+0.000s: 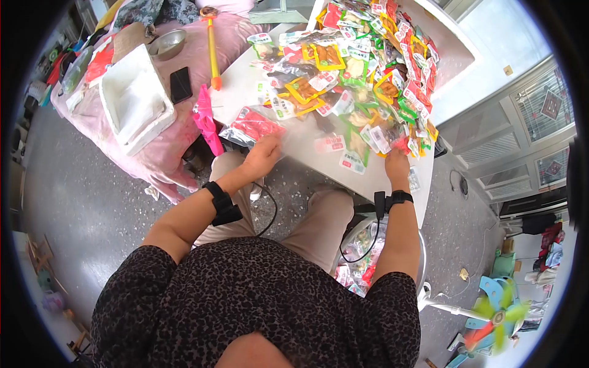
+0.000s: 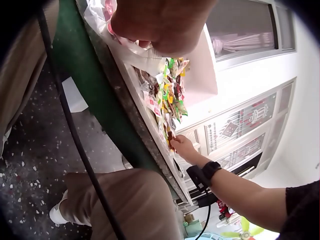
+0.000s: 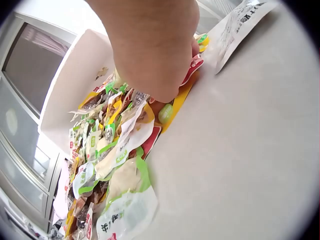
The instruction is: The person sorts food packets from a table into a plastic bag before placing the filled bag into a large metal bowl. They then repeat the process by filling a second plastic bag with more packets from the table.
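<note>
My left hand [image 1: 264,156] grips the near edge of a clear plastic bag [image 1: 230,135] with red packets [image 1: 254,124] inside, at the table's left front. In the left wrist view the same hand [image 2: 157,25] overlaps the bag [image 2: 98,20]. At the right end of a large heap of snack packets [image 1: 356,67], my right hand [image 1: 397,167] pinches a small red packet [image 1: 400,145] at the heap's edge. The right wrist view shows that hand [image 3: 150,50] from behind, its fingertips mostly hidden, with a red-edged packet [image 3: 192,70] beside them.
A white foam box [image 1: 454,55] lies tipped behind the heap on the white table [image 1: 307,150]. To the left, a pink-covered surface holds another foam box [image 1: 132,98], a phone [image 1: 181,84] and a metal bowl [image 1: 169,44]. Below the table sits a bag of packets [image 1: 359,251]; a fan [image 1: 498,318] stands right.
</note>
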The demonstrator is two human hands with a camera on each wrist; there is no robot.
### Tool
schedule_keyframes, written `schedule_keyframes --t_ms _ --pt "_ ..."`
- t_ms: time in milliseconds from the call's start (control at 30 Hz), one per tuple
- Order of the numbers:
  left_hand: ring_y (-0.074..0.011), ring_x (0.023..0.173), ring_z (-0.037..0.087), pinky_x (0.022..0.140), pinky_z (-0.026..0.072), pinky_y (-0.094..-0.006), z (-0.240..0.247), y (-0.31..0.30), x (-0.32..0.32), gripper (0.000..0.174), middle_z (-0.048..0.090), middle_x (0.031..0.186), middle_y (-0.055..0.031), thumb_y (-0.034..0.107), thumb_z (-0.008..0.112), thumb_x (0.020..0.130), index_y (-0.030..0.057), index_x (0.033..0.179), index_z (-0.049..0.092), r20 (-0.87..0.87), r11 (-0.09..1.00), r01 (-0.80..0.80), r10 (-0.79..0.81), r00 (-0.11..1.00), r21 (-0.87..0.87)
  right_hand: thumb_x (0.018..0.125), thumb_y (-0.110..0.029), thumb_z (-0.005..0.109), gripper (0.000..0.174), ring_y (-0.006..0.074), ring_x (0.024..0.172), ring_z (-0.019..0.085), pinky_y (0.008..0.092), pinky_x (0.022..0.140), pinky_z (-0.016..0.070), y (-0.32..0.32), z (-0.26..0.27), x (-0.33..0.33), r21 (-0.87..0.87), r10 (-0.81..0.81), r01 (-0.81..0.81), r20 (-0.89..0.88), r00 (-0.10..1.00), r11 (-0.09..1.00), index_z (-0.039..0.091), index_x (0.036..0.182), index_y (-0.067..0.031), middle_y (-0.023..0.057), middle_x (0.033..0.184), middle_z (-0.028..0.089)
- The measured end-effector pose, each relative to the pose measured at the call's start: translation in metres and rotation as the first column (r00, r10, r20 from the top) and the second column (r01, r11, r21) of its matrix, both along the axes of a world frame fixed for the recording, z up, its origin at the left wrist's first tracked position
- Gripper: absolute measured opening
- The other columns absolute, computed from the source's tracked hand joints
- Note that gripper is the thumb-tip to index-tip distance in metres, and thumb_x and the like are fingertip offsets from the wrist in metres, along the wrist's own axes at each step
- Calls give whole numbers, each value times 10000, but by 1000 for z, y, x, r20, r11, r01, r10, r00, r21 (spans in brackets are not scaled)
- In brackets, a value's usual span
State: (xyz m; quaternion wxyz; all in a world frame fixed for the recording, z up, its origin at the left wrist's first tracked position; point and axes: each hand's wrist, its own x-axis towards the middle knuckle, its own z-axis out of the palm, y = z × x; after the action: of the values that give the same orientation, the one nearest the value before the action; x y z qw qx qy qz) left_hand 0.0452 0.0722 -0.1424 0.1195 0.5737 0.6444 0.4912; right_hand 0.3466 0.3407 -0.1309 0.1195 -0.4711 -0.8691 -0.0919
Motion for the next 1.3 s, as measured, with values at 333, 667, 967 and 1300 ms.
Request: schedule_keyframes --t_ms 333,667,967,1300 --pt "-263 738 467 660 380 -323 1 2 1 30 461 763 -125 28 453 737 3 755 449 3 1000 11 -11 1000 15 640 -120 488 61 247 611 509 368 499 425 -80 46 -23 343 196 -164 -61 979 925 493 635 -59 78 627 507" --pt "-299 768 466 683 376 -351 -5 4 -1 52 474 780 -150 45 456 724 -2 748 459 -7 1000 20 -20 1000 -6 642 -195 550 242 283 918 463 435 711 396 -170 5 -87 101 328 -313 -217 919 944 515 827 -42 120 909 515" --pt "-312 886 470 770 368 -378 2 2 3 74 501 875 -168 62 476 727 1 769 479 -93 999 17 -19 995 -27 596 -448 611 691 302 1049 404 520 814 300 -91 24 -47 -503 -220 128 -128 967 855 383 1109 -45 152 1105 454" --pt "-314 835 470 748 374 -380 -4 4 2 68 506 844 -159 52 482 705 7 756 483 -124 999 31 -26 992 32 602 -365 631 679 290 912 512 448 770 363 -87 14 -41 -398 -176 64 -251 952 915 380 1124 -10 171 974 536"
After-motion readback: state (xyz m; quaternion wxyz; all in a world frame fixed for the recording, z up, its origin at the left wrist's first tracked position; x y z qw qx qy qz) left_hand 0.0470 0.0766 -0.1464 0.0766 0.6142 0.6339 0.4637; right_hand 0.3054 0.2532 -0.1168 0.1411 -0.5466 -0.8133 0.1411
